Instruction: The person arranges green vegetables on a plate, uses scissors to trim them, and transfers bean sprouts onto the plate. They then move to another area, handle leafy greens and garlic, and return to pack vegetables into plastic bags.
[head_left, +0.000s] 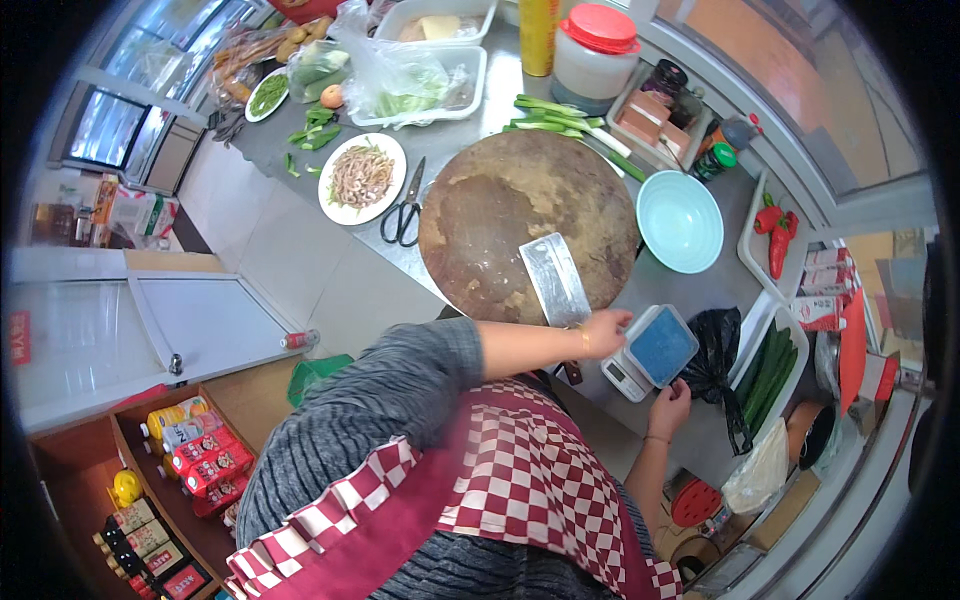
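Note:
A white digital kitchen scale (625, 377) lies on the steel counter, with a small display on its near left side. On top of it is a blue square surface (663, 346) with a clear plastic rim. My left hand (604, 334) reaches across to the scale's left side, fingers slightly curled. The fingertips of my right hand (670, 409) are at the near right corner of the blue square; a firm grip cannot be made out for either hand. A cleaver (555, 279) rests on the round wooden chopping block (487, 202), its handle partly hidden by my left forearm.
A black plastic bag (712, 349) sits right of the scale, beside a tray of cucumbers (771, 375). A pale blue bowl (680, 221) stands behind. Scissors (405, 210) and a plate of shredded food (361, 178) lie left of the block; spring onions (555, 118) lie behind it.

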